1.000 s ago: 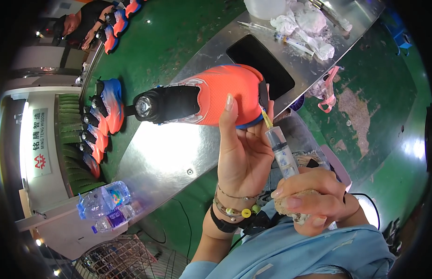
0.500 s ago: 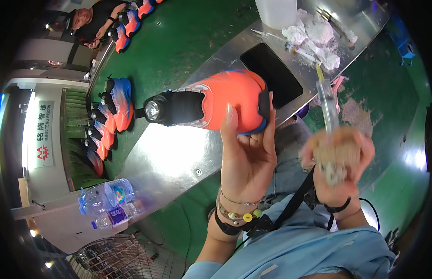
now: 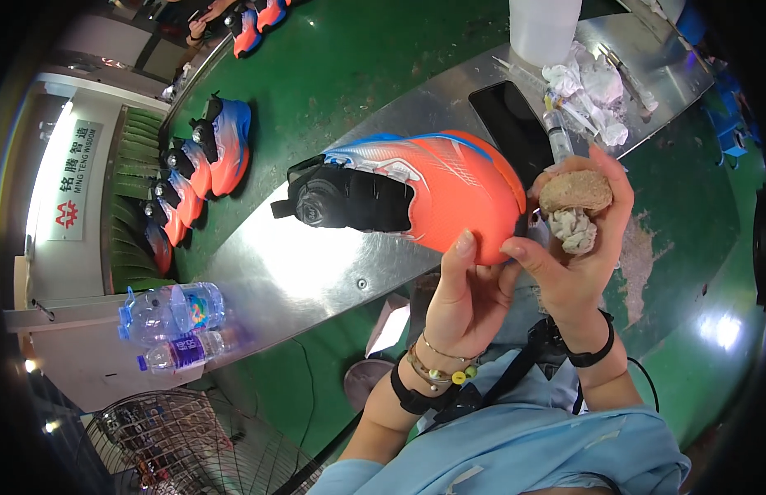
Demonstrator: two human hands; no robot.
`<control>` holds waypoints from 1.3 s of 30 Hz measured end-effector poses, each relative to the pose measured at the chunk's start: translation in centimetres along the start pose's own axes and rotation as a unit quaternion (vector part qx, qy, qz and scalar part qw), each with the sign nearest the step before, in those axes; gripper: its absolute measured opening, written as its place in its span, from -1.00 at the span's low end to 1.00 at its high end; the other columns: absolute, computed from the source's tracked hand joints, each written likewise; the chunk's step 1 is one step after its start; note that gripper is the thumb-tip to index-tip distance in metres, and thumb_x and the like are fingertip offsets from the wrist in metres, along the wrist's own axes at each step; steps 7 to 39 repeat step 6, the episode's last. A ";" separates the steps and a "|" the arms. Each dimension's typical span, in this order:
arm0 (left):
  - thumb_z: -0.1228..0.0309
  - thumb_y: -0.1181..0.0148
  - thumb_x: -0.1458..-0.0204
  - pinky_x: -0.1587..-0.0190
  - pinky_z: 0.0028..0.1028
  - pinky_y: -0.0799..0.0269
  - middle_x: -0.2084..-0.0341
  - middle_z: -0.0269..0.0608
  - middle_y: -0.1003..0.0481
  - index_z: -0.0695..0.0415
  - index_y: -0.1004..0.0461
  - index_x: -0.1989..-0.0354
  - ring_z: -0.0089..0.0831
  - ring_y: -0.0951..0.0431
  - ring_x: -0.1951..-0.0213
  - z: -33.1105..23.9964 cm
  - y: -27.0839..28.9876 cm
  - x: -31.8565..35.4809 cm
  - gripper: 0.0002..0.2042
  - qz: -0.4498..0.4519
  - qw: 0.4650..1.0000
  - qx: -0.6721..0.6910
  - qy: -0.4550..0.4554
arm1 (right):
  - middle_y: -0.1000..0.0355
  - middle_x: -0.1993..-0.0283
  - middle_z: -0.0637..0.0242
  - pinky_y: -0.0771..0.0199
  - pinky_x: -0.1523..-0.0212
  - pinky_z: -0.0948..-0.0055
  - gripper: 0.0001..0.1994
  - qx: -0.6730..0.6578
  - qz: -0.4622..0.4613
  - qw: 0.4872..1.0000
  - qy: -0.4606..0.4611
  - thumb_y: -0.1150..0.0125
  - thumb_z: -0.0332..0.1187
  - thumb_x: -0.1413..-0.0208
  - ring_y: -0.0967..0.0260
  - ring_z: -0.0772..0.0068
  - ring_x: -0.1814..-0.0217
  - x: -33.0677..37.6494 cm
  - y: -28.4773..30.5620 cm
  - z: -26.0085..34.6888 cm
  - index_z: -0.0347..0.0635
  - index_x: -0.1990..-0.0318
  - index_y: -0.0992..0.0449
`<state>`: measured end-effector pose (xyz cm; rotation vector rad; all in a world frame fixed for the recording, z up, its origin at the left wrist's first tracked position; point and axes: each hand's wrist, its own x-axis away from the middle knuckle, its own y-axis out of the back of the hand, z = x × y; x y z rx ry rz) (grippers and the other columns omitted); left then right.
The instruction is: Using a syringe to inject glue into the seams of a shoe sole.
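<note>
Orange shoe point(image 3: 449, 198) gripped by left hand point(image 3: 465, 297); right hand point(image 3: 577, 247) clutches brown sponge point(image 3: 574, 191).

Shoe point(image 3: 432, 198) above table point(image 3: 300, 272); phone point(image 3: 511, 132) probably behind it.

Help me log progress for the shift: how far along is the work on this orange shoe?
Done: several matching shoes stand lined up at the left. In hand: the left hand holds the orange shoe by its toe; the right hand grips a brown block and wad beside it. Left: unclear; the toe underside is hidden.
</note>
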<state>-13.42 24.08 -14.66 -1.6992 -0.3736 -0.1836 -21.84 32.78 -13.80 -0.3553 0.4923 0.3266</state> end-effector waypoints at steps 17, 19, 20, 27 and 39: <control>0.12 -0.05 -0.03 -0.01 -0.53 -0.37 0.21 -0.34 -0.44 0.07 -0.29 0.05 -0.44 -0.25 -0.12 0.7 -0.8 -1.0 -0.61 -0.023 0.997 -0.071 0.005 | -0.28 0.19 0.20 -0.34 0.18 0.55 -0.37 0.134 -0.083 0.987 0.032 -0.21 -0.63 0.14 -0.32 0.52 0.25 -0.6 1.4 -0.7 -0.25 -0.12 -0.04; 0.12 -0.05 -0.03 -0.01 -0.53 -0.37 0.21 -0.34 -0.44 0.07 -0.29 0.05 -0.44 -0.25 -0.12 0.7 -0.8 -1.0 -0.61 -0.023 0.997 -0.071 0.005 | -0.28 0.19 0.20 -0.34 0.18 0.55 -0.37 0.134 -0.083 0.987 0.032 -0.21 -0.63 0.14 -0.32 0.52 0.25 -0.6 1.4 -0.7 -0.25 -0.12 -0.04; 0.12 -0.05 -0.03 -0.01 -0.53 -0.37 0.21 -0.34 -0.44 0.07 -0.29 0.05 -0.44 -0.25 -0.12 0.7 -0.8 -1.0 -0.61 -0.023 0.997 -0.071 0.005 | -0.28 0.19 0.20 -0.34 0.18 0.55 -0.37 0.134 -0.083 0.987 0.032 -0.21 -0.63 0.14 -0.32 0.52 0.25 -0.6 1.4 -0.7 -0.25 -0.12 -0.04; 0.12 -0.05 -0.03 -0.01 -0.53 -0.37 0.21 -0.34 -0.44 0.07 -0.29 0.05 -0.44 -0.25 -0.12 0.7 -0.8 -1.0 -0.61 -0.023 0.997 -0.071 0.005 | -0.28 0.19 0.20 -0.34 0.18 0.55 -0.37 0.134 -0.083 0.987 0.032 -0.21 -0.63 0.14 -0.32 0.52 0.25 -0.6 1.4 -0.7 -0.25 -0.12 -0.04; 0.12 -0.05 -0.03 -0.01 -0.53 -0.37 0.21 -0.34 -0.44 0.07 -0.29 0.05 -0.44 -0.25 -0.12 0.7 -0.8 -1.0 -0.61 -0.023 0.997 -0.071 0.005 | -0.28 0.19 0.20 -0.34 0.18 0.55 -0.37 0.134 -0.083 0.987 0.032 -0.21 -0.63 0.14 -0.32 0.52 0.25 -0.6 1.4 -0.7 -0.25 -0.12 -0.04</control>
